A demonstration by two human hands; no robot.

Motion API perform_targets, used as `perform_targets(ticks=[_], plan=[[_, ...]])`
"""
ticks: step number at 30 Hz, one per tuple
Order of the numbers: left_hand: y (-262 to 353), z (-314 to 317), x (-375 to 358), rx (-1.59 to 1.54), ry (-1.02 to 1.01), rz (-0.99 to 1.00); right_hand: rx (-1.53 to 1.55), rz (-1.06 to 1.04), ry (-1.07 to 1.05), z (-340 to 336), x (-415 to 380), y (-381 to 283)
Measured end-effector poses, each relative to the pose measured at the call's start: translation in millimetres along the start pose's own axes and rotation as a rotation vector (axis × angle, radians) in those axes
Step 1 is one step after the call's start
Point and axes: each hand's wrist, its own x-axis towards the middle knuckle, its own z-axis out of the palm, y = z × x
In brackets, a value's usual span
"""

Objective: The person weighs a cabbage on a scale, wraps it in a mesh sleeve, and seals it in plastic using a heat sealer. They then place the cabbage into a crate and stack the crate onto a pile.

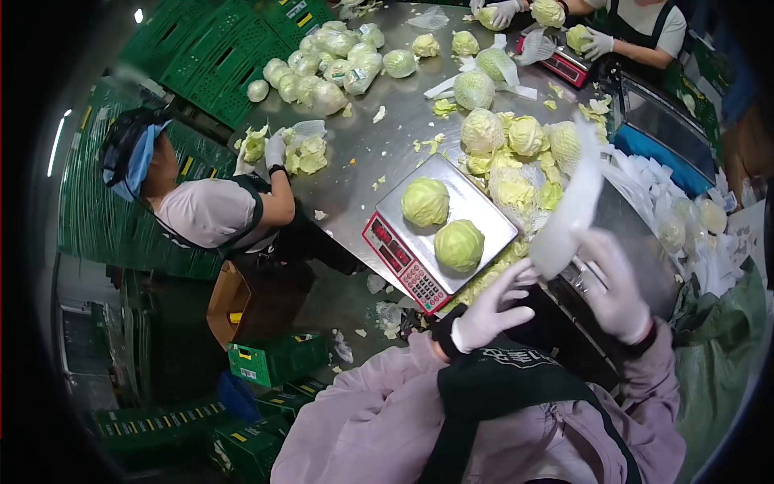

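Note:
A whitish translucent plastic bag point(571, 214), smeared by motion, stands up between my two gloved hands. My right hand point(614, 286) has its curled fingers at the bag's lower right edge. My left hand point(493, 310) is to the left of the bag's lower end, its thumb apart from the fingers and the fingertips right at the plastic. Just beyond my left hand is a red-framed digital scale point(500, 230). On its metal pan sit two trimmed green cabbages, one farther back point(425, 202) and one nearer point(459, 245).
Right of the scale lie netted cabbages point(482, 131) and loose leaves. White bags point(657, 189) are heaped at the right. Across the steel table point(363, 153), a co-worker point(218, 202) handles a cabbage; bagged cabbages point(326, 64) stand behind. Another person works beside a second scale point(564, 68).

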Motion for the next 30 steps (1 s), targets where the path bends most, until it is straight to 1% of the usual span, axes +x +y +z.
perform_targets(ticks=[1,2,4,5,6,7,8,9,10,11,12,13,14,15,16,17,18,19,20,22,23,24,26,28,29,30], plan=[[-0.5,10.1,0.4,-0.167,-0.005,0.029,0.056,0.046,-0.063,17.2,-7.8,-7.7],[2.6,5.2,-1.3,-0.018,0.026,0.010,0.060,0.058,-0.073,31.7,-14.9,-14.5],[6.9,-2.4,-6.6,-0.030,0.073,-0.150,0.032,0.183,-0.121,45.5,-25.7,-19.0],[4.6,-5.9,-11.1,-0.030,0.079,-0.141,-0.298,0.078,-0.088,46.8,-25.2,-25.6],[5.1,-7.4,-15.1,0.072,0.023,-0.116,-0.300,0.069,-0.093,50.2,-25.2,-31.1],[5.5,-8.4,-19.4,0.173,-0.035,-0.090,-0.334,0.033,-0.051,54.1,-25.7,-36.4],[4.9,-4.2,-26.6,0.154,-0.053,-0.180,-0.368,-0.002,-0.008,58.4,-26.6,-41.5],[7.3,-2.4,-28.9,0.297,-0.081,-0.078,-0.268,0.026,0.072,67.6,-28.6,-43.0],[9.9,-0.3,-29.5,0.437,-0.110,0.026,-0.276,0.025,0.069,72.2,-32.0,-42.9],[14.6,-0.4,-31.9,0.401,-0.100,0.040,-0.031,0.125,0.055,74.1,-35.9,-42.5],[19.9,-0.9,-32.7,0.384,-0.134,-0.060,0.210,0.226,0.048,75.0,-38.7,-40.4],[29.1,-4.8,-35.1,0.392,-0.170,0.001,0.239,0.167,0.178,77.8,-40.5,-34.3],[35.8,-7.7,-36.2,0.399,-0.205,0.063,0.434,0.232,0.294,76.3,-39.4,-33.1],[31.6,-5.0,-41.0,0.174,-0.122,0.005,0.508,0.285,0.272,66.3,-38.8,-31.2],[33.6,-13.6,-43.1,0.275,-0.106,0.009,0.583,0.336,0.253,55.7,-36.4,-31.1],[30.2,-12.8,-41.6,0.206,-0.061,0.010,0.522,0.326,0.128,56.8,-32.6,-35.0],[23.9,-13.1,-41.1,0.136,-0.015,0.003,0.497,0.274,-0.035,65.7,-30.5,-31.7],[2.7,-27.9,-33.6,0.093,-0.118,0.034,0.513,0.328,-0.065,81.0,-28.6,-23.3],[-15.2,-37.0,-25.3,0.067,-0.042,-0.103,0.534,0.386,-0.093,99.4,-29.4,-11.7],[-48.0,-56.8,-12.3,-0.222,-0.031,-0.240,1.003,0.569,-0.023,131.3,-34.7,18.5],[-58.9,-60.3,-20.0,-0.089,-0.051,-0.204,1.043,0.626,-0.010,140.8,-43.1,27.9],[-51.4,-56.6,-24.9,-0.028,-0.064,-0.247,0.987,0.732,0.063,134.8,-37.9,4.2],[-50.4,-58.8,-30.2,0.076,-0.162,-0.312,0.815,0.606,0.130,140.2,-42.4,2.4],[-50.6,-40.6,-27.1,0.287,-0.124,0.078,0.342,0.410,0.027,145.0,-48.6,20.0],[-48.4,-50.7,-28.2,0.508,-0.208,-0.082,0.429,0.438,0.128,152.9,-53.0,36.1],[-23.8,-42.1,-24.3,0.519,-0.253,-0.221,0.346,0.498,0.229,134.2,-39.3,9.3]])
